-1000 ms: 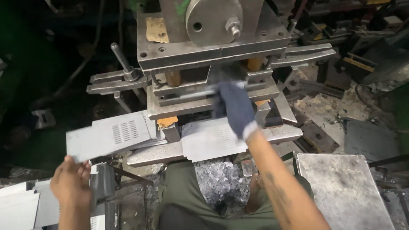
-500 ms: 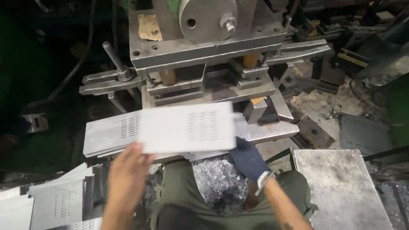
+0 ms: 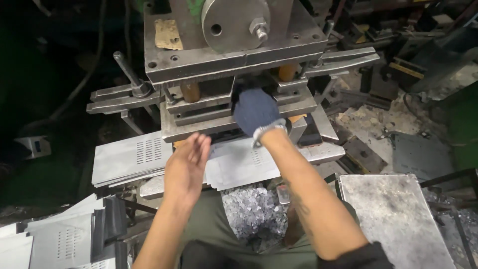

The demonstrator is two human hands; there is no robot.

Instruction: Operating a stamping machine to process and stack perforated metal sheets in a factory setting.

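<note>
Head view: feeding step at press. Right hand, in dark glove, reaches into die gap at far centre; fingers hidden, grip can't be told. Left hand bare, fingers together, flat on sheet-metal blank lying on near bed. Next, by judgement: seat blank, clear both hands.

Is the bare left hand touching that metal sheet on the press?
Cannot tell. In the head view the left hand overlaps the sheet edge, open-palmed, hiding any contact.
</note>
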